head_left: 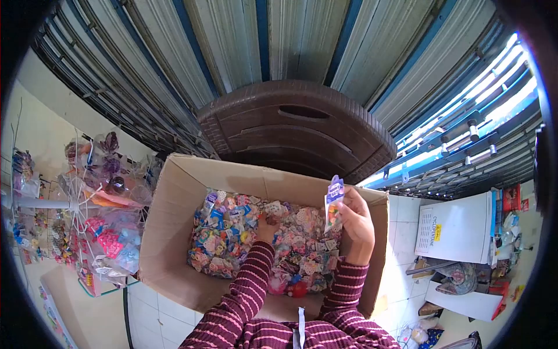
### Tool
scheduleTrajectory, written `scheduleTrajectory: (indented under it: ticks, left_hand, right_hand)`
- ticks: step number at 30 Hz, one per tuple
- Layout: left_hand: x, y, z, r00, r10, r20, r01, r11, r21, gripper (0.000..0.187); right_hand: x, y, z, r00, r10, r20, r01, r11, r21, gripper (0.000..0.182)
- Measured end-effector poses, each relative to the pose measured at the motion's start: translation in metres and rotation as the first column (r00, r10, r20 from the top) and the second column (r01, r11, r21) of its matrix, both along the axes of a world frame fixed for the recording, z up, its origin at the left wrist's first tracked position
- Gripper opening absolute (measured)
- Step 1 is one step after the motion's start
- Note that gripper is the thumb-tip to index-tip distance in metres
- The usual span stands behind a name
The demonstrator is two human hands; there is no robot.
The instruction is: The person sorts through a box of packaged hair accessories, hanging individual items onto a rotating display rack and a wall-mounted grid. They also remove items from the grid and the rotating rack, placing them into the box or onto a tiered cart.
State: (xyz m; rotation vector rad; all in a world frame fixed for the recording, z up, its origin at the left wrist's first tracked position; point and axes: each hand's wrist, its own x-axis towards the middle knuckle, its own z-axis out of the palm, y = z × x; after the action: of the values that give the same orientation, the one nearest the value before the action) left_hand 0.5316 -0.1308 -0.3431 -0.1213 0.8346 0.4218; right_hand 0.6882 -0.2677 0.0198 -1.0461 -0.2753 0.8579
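Note:
My right hand [357, 224] is closed on a small clear packet [334, 203] with a purple header card, held upright above the right side of a cardboard box [165, 232]. Colourful little pieces show through the packet's plastic. Down inside the box, my left hand [267, 228] touches the pile of small packaged trinkets [218, 241]; its fingers are too small and partly hidden to read. Pink and white pieces lie around that hand, with blue-carded packets to its left. A red item [298, 289] sits near the box's front wall.
Behind the box stands a brown plastic chair [302, 136] against a metal shutter [290, 41]. Racks of bagged goods [113, 232] hang at the left. To the right are a white refrigerator [456, 228] and piled goods on a tiled floor [404, 212].

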Motion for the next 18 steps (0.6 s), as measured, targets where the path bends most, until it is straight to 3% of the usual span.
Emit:
scheduleTrajectory:
  ticks: [2, 3, 4, 5, 6, 7, 8, 9, 10, 12, 13, 14, 15, 16, 17, 18]
  left_hand:
    - [0.007, 0.008, 0.004, 0.980, -0.176, 0.091, 0.150, 0.959, 0.238, 0.038]
    - [0.016, 0.010, 0.049, 1.000, -0.003, 0.026, 0.003, 1.000, -0.021, 0.030]
    - [0.022, 0.013, 0.078, 0.986, 0.148, -0.081, -0.165, 0.950, -0.265, 0.023]
    - [0.022, 0.015, 0.072, 0.986, 0.153, -0.070, -0.166, 0.953, -0.255, 0.023]
    - [0.017, 0.015, 0.071, 0.986, 0.115, -0.119, -0.105, 0.991, 0.085, 0.018]
    - [0.015, 0.020, 0.069, 0.983, -0.006, -0.185, 0.081, 0.913, 0.400, 0.015]
    - [0.014, 0.025, 0.082, 0.935, -0.054, -0.351, 0.290, 0.688, 0.666, 0.015]
    - [0.013, 0.029, 0.092, 0.870, 0.026, -0.492, 0.434, 0.430, 0.792, 0.017]
    - [0.007, 0.039, 0.063, 0.995, 0.029, -0.092, 0.027, 0.829, 0.558, 0.011]
    - [0.000, 0.053, 0.034, 0.991, 0.098, 0.088, -0.126, 0.902, 0.414, 0.003]
    - [-0.003, 0.051, 0.037, 0.993, -0.051, -0.102, 0.109, 0.671, 0.733, 0.001]
    - [-0.006, 0.048, 0.040, 0.892, -0.018, -0.451, 0.443, 0.227, 0.867, 0.003]
    - [-0.009, 0.044, 0.043, 0.767, 0.195, -0.612, 0.636, -0.098, 0.766, 0.006]
    - [-0.013, 0.042, 0.092, 0.797, 0.433, -0.422, 0.594, -0.428, 0.681, 0.010]
    - [-0.014, 0.056, 0.090, 0.877, 0.273, -0.395, 0.480, -0.535, 0.695, 0.009]
    - [-0.015, 0.071, 0.086, 0.923, 0.085, -0.376, 0.347, -0.607, 0.715, 0.008]
  right_hand:
    - [-0.001, 0.003, 0.012, 0.998, -0.043, 0.054, 0.043, 0.999, 0.002, 0.018]
    - [-0.002, 0.006, 0.016, 0.991, -0.084, 0.101, 0.084, 0.996, 0.002, 0.017]
    - [-0.003, 0.011, 0.017, 0.986, -0.120, 0.117, 0.122, 0.992, -0.011, 0.014]
    - [-0.004, 0.014, 0.019, 0.985, -0.118, 0.124, 0.118, 0.993, 0.002, 0.014]
    - [-0.006, 0.018, 0.021, 0.988, -0.103, 0.118, 0.106, 0.994, -0.018, 0.012]
    - [-0.008, 0.023, 0.023, 0.990, -0.085, 0.114, 0.089, 0.995, -0.034, 0.011]
    - [-0.011, 0.028, 0.026, 0.988, -0.080, 0.130, 0.084, 0.996, -0.026, 0.009]
    - [-0.014, 0.031, 0.029, 0.986, -0.076, 0.147, 0.083, 0.996, -0.042, 0.009]
    - [-0.018, 0.035, 0.031, 0.984, -0.078, 0.163, 0.087, 0.995, -0.054, 0.009]
    - [-0.029, 0.042, 0.039, 0.975, -0.107, 0.197, 0.128, 0.987, -0.100, 0.010]
    - [-0.037, 0.046, 0.043, 0.970, -0.124, 0.211, 0.153, 0.980, -0.128, 0.011]
    - [-0.041, 0.047, 0.038, 0.967, -0.139, 0.212, 0.167, 0.979, -0.119, 0.016]
    - [-0.056, 0.053, 0.051, 0.932, -0.251, 0.260, 0.284, 0.954, -0.096, 0.021]
    - [-0.059, 0.056, 0.048, 0.932, -0.277, 0.235, 0.298, 0.953, -0.061, 0.022]
    - [-0.054, 0.059, 0.048, 0.960, -0.091, 0.263, 0.100, 0.995, -0.022, 0.023]
    - [-0.055, 0.064, 0.039, 0.958, -0.072, 0.279, 0.075, 0.997, 0.002, 0.026]
